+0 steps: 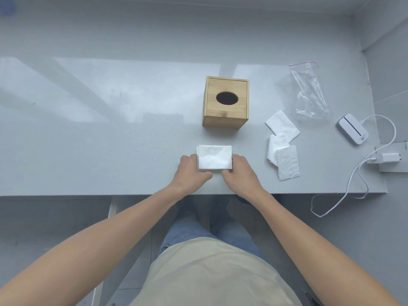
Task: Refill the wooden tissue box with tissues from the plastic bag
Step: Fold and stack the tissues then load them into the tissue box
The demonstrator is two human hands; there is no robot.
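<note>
One stack of tissues (214, 157), squared, on the grey table (110, 129) near its front edge, just in front of the wooden tissue box (225, 102). Box: lid on, oval slot dark, no tissue showing (judged not yet refilled). Plastic bag (309, 91): lying flat to the right, apparently emptied. Three loose tissues (283, 142) beside it, not yet gathered. Left hand (191, 167) and right hand (239, 171): pressed against opposite sides of the stack, fingers curled around its edges, forearms converging from below.
</note>
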